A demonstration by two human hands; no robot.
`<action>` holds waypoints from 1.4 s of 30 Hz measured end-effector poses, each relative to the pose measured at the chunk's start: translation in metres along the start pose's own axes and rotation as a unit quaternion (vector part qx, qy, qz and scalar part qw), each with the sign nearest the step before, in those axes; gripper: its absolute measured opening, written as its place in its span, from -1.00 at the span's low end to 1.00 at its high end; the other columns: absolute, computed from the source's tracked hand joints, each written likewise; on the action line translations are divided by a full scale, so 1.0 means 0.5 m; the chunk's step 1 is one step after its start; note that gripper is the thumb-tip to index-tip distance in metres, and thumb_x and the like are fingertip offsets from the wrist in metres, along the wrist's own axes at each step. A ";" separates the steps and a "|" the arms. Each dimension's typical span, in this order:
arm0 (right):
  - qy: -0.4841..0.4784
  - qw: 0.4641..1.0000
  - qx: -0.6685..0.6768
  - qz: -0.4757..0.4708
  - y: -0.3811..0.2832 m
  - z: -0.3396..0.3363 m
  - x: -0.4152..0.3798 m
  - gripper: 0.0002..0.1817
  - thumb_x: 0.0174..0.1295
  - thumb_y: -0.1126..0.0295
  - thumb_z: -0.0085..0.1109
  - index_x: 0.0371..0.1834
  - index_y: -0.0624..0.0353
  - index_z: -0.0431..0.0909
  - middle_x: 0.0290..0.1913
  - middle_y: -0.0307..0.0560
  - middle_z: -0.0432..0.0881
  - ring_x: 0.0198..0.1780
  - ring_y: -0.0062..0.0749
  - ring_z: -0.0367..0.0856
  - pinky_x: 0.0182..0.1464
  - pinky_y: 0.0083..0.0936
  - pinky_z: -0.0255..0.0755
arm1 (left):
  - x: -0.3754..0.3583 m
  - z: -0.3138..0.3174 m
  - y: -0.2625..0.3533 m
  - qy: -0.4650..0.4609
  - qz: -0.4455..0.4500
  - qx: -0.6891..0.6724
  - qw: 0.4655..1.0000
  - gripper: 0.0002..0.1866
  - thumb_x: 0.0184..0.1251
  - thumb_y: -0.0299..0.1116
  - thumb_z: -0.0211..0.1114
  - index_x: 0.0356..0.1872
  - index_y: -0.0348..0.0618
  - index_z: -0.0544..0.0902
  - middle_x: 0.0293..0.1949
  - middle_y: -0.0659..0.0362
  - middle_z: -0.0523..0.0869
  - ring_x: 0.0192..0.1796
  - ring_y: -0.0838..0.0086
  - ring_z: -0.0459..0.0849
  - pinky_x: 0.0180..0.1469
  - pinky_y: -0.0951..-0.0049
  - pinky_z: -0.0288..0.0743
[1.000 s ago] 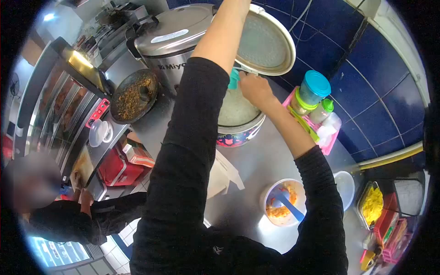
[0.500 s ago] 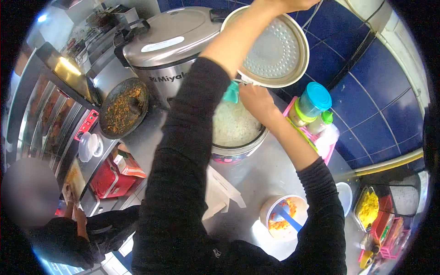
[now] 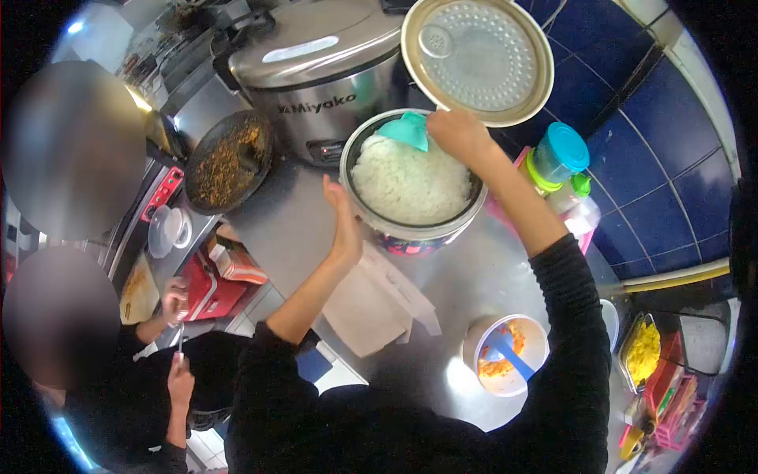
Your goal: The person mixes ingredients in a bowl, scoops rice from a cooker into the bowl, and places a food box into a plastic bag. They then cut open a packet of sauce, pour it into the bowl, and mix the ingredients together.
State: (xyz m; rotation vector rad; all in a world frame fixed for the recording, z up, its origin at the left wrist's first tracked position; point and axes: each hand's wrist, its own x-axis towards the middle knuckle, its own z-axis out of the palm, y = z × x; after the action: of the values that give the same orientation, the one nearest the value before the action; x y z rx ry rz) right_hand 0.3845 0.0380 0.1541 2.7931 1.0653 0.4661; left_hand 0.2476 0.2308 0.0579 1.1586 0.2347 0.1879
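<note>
An uncovered rice cooker (image 3: 430, 232) full of white rice (image 3: 410, 186) stands in front of me. My right hand (image 3: 462, 141) is closed around a teal rice scoop (image 3: 406, 131), whose head rests at the far edge of the rice. The cooker's round lid (image 3: 489, 67) stands raised behind it, inner face toward me. My left hand (image 3: 344, 229) is beside the cooker's left wall, fingers stretched upward and holding nothing. Just below that hand, an unfolded cardboard food box (image 3: 363, 308) lies on the steel counter (image 3: 450, 288).
A large Miyako cooker (image 3: 324, 71) stands behind, beside a dark pan (image 3: 229, 162) of browned food. Nearer, a white tub (image 3: 513, 379) holds orange food and a blue spoon (image 3: 513, 359). Containers (image 3: 562, 154) line the tiled wall. Two people are at left, one holding a utensil.
My left hand has come down from the raised lid to the cooker's left side. The teal scoop remains in my right hand over the rice. A second person has appeared at left.
</note>
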 end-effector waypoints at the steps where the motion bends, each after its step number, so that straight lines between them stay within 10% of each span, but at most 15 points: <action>1: -0.015 1.000 0.003 -0.011 -0.006 -0.010 0.001 -0.88 0.02 0.49 0.10 -0.45 0.22 0.65 -0.36 0.05 0.66 -0.29 -0.11 0.70 -0.31 -0.28 0.60 | -0.010 -0.001 0.000 -0.013 -0.005 -0.019 1.000 -0.03 0.23 0.46 -0.33 0.44 -0.06 -0.26 0.44 0.08 -0.10 0.46 0.25 -0.06 0.45 0.24 -0.22; 20: -0.179 0.966 0.184 -0.016 -0.084 -0.039 -0.091 -0.65 0.15 0.26 0.19 -0.24 0.42 0.58 -0.18 0.36 0.60 -0.14 0.14 0.63 -0.12 -0.13 0.52 | 0.056 0.049 0.033 0.127 -0.025 0.210 0.969 0.15 0.06 0.59 -0.32 0.44 -0.19 -0.25 0.40 -0.30 -0.07 0.46 -0.03 -0.04 0.42 0.17 -0.13; 23: -0.188 0.969 0.160 -0.024 -0.078 -0.036 -0.079 -0.64 0.15 0.25 0.20 -0.24 0.42 0.58 -0.17 0.37 0.59 -0.13 0.16 0.62 -0.10 -0.14 0.51 | 0.114 0.063 0.054 0.184 -0.168 0.350 0.903 0.15 0.06 0.59 -0.34 0.44 -0.19 -0.22 0.40 -0.29 -0.04 0.45 -0.07 -0.05 0.42 0.09 -0.14; 27: -0.167 0.980 0.109 0.024 -0.094 -0.059 -0.081 -0.68 0.14 0.23 0.18 -0.22 0.30 0.62 -0.17 0.26 0.63 -0.13 0.10 0.64 -0.08 -0.18 0.52 | -0.127 0.133 0.315 0.017 0.159 0.055 0.986 -0.20 0.32 0.28 -0.10 0.30 -0.18 0.02 0.32 -0.21 0.19 0.40 0.03 0.13 0.40 0.00 -0.07; 32: -0.119 0.992 -0.009 0.028 -0.118 -0.037 -0.074 -0.77 0.02 0.40 0.11 -0.26 0.17 0.67 -0.17 0.07 0.67 -0.13 -0.09 0.68 -0.11 -0.25 0.55 | -0.369 0.110 0.361 -0.056 0.215 0.024 0.975 -0.39 0.39 -0.04 0.02 0.27 -0.19 0.06 0.30 -0.22 0.27 0.38 0.04 0.21 0.37 -0.10 0.05; 37: -0.117 0.993 0.019 0.016 -0.130 -0.087 -0.090 -0.71 -0.01 0.30 0.16 -0.25 0.19 0.67 -0.16 0.08 0.67 -0.13 -0.07 0.68 -0.10 -0.25 0.56 | -0.186 0.067 0.291 0.056 -0.135 0.048 0.988 -0.08 0.33 -0.03 0.07 0.43 -0.25 -0.31 0.40 -0.37 -0.17 0.47 -0.07 -0.10 0.43 -0.04 -0.17; 42: -0.120 0.992 0.036 0.025 -0.121 -0.060 -0.088 -0.66 -0.01 0.24 0.19 -0.23 0.23 0.66 -0.16 0.13 0.66 -0.12 -0.04 0.66 -0.08 -0.21 0.55 | 0.011 0.045 0.197 -0.083 -0.312 0.053 0.945 -0.22 0.39 0.16 -0.24 0.38 -0.33 0.02 0.41 -0.28 -0.04 0.47 -0.03 -0.11 0.43 -0.07 -0.33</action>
State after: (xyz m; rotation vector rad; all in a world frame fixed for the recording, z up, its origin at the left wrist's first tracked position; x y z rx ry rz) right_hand 0.3055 0.0536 0.1587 2.8509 0.9790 0.0928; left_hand 0.2565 0.2508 0.1565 1.1456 0.4549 -0.4855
